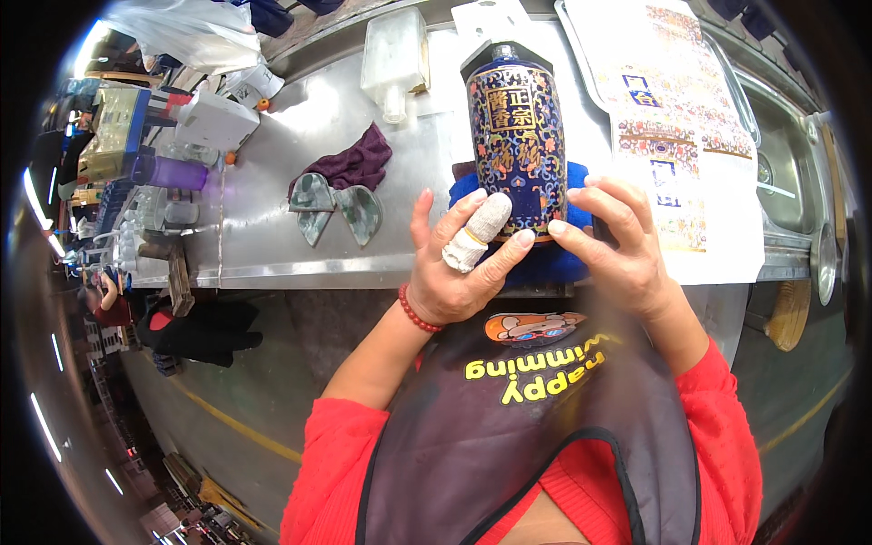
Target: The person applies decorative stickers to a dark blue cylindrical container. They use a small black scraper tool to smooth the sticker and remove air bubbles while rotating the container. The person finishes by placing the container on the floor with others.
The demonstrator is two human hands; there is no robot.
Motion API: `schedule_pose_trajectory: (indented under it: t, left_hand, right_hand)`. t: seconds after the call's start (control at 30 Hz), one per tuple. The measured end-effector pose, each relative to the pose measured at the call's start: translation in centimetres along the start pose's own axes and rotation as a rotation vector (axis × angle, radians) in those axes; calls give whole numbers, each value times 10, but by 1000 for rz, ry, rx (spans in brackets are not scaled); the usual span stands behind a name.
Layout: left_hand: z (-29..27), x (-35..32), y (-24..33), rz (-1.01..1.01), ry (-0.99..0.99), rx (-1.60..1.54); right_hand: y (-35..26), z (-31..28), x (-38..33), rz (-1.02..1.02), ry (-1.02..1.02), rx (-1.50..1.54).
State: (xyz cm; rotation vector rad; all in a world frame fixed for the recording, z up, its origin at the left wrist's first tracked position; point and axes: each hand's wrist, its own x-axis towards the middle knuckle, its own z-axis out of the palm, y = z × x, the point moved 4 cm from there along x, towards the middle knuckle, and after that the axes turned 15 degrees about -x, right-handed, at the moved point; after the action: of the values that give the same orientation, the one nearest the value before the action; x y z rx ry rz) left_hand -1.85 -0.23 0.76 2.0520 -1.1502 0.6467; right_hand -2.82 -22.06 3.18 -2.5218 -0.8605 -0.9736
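Dark blue patterned bottle (516,136) before me, neck pointing away, lower end over blue cloth (579,182). My left hand (465,259), one finger wrapped, and right hand (627,245) meet its lower end, fingers spread; whether either clamps, I can't tell. Label sheets (686,173) lie right.

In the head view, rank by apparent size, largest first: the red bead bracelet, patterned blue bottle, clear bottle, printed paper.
1. Printed paper
2. Patterned blue bottle
3. Clear bottle
4. Red bead bracelet
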Motion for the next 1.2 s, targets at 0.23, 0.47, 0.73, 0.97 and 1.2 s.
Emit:
schedule_pose_trajectory:
  t: [0.23,0.47,0.73,0.97,1.2]
  left_hand:
    - [-6,4,7,-53,-26,-45]
    - [0,6,13,-10,-5,-4]
    - [-7,-10,8,-119,-7,-21]
    - [-7,-22,4,-193,61,-99]
    - [-6,-31,6,-206,35,-104]
  right_hand:
    - [5,4,-3,61,-13,-3]
    - [8,4,-5,66,-6,-20]
    - [-2,9,0,-23,-30,10]
    - [-3,9,-2,28,-3,40]
    - [0,8,-3,43,18,7]
